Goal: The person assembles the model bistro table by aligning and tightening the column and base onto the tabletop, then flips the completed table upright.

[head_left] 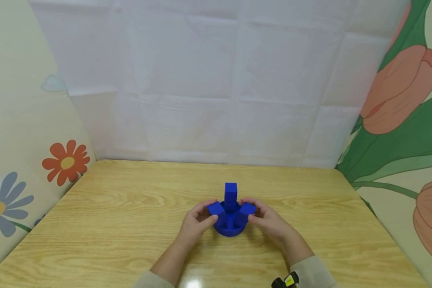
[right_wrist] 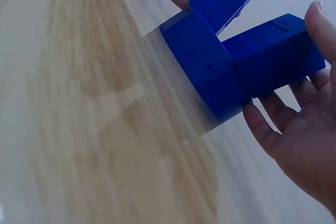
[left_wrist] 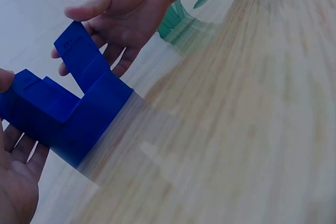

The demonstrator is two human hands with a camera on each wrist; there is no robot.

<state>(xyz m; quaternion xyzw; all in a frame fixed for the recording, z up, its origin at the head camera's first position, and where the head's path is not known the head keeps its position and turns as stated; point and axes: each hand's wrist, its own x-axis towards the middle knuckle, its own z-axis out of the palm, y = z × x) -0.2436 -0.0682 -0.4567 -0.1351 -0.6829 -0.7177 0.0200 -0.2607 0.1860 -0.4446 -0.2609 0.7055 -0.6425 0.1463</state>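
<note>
A round blue plastic base [head_left: 229, 232] sits on the wooden table, with three square blue blocks rising from it. The rear block [head_left: 231, 192] stands upright, and the two front ones lean outward to either side. My left hand [head_left: 195, 224] holds the left block [head_left: 216, 209], thumb at its near side and fingers behind. On the other side, my right hand [head_left: 271, 222] holds the right block [head_left: 247, 209] in the same manner. Small dark markings show on the base [right_wrist: 207, 72] in the right wrist view. Part of each hand's fingers is hidden behind the blocks.
The wood-grain table [head_left: 129, 208] spreads around the blue piece. A creased white sheet [head_left: 201, 80] hangs behind it, and flower-patterned walls [head_left: 392, 100] flank both sides. A black band with a yellow patch [head_left: 289, 280] is at the right sleeve.
</note>
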